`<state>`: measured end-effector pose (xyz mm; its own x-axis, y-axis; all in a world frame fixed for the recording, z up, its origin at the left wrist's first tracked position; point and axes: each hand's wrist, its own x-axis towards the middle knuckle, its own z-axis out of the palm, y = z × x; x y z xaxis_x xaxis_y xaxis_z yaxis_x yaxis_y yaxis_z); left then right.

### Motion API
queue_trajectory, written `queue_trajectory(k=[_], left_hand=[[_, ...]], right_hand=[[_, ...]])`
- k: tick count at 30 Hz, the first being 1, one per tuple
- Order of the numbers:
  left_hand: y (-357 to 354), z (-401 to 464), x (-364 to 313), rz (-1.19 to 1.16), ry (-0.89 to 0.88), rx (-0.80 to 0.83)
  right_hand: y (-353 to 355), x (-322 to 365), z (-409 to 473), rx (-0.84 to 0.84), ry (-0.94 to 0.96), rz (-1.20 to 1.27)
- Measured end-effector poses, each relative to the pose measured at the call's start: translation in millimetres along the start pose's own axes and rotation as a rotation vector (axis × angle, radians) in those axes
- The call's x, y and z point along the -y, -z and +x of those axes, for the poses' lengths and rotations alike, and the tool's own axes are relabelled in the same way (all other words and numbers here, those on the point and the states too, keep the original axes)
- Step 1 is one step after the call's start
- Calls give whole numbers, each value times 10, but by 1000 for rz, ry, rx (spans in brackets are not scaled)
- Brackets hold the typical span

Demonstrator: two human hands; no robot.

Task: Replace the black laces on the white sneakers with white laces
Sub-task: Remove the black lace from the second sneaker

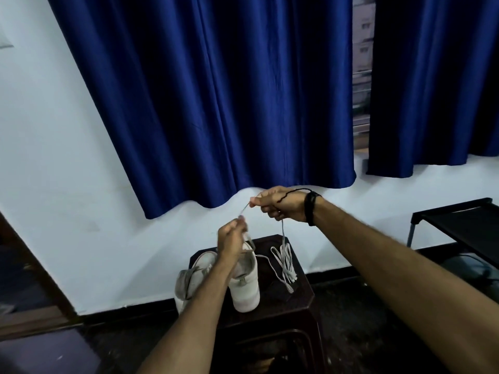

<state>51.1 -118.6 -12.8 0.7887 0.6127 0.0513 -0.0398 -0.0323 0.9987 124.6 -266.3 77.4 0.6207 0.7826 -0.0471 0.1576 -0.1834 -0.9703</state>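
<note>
Both my hands are raised above the white sneakers [244, 282]: left hand [231, 238] and right hand [280, 203] fingers pinching one white lace [244, 209] taut between them.

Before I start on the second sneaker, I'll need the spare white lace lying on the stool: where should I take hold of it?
Pinch the spare lace at its tips, the near end toward you, coming from above. The bundle lies flat in long folds on the stool, right of the sneakers, and there the ends fan out loose, so one probably lifts free without dragging the folds.
</note>
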Motion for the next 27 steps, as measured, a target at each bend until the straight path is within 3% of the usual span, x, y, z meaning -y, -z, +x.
queue_trajectory(k=[2, 4, 7, 10, 12, 15, 18, 21, 24, 27], left_hand=[[188, 100, 86, -145, 113, -237], [345, 151, 171, -150, 151, -332], [393, 142, 312, -79, 160, -224], [333, 56, 334, -71, 71, -38], [276, -6, 308, -145, 30, 23], [277, 62, 400, -126, 41, 75], [343, 117, 445, 264, 106, -20], [340, 112, 493, 661, -13, -80], [125, 111, 449, 561, -141, 126], [-212, 0, 297, 549, -229, 314]], right_hand=[[112, -37, -103, -46, -13, 2], [276, -135, -191, -141, -73, 32], [449, -435, -237, -211, -230, -79], [347, -839, -224, 15, -399, -330], [171, -1030, -207, 87, -396, -440], [-36, -1224, -105, -16, -284, -528], [32, -1399, -20, -184, -300, -844], [200, -1380, -34, -161, -336, -743], [174, -1138, -5, -54, -144, -357], [15, -965, 110, -73, -41, -25]])
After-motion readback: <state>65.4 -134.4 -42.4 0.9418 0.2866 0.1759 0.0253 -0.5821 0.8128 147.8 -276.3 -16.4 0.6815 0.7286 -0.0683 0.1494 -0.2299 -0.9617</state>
